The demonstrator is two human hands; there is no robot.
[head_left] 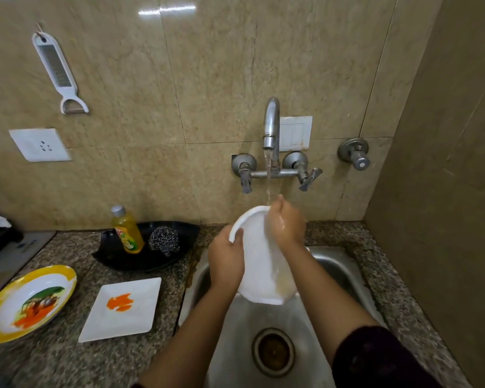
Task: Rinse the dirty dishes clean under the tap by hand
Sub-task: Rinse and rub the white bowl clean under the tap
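A white round plate is tilted over the steel sink, under the running tap. My left hand grips its left rim, thumb over the edge. Against the plate's upper right face lies my right hand, wet, fingers pointing up toward the water stream; how its fingers lie on the plate is hidden. Brownish water runs off the plate's lower edge. On the counter to the left lie a square white plate with an orange smear and a yellow-rimmed plate with orange and green residue.
A black dish behind the square plate holds a yellow dish-soap bottle and a steel scourer. The sink drain is below my arms. A grater hangs on the tiled wall. A side wall stands close on the right.
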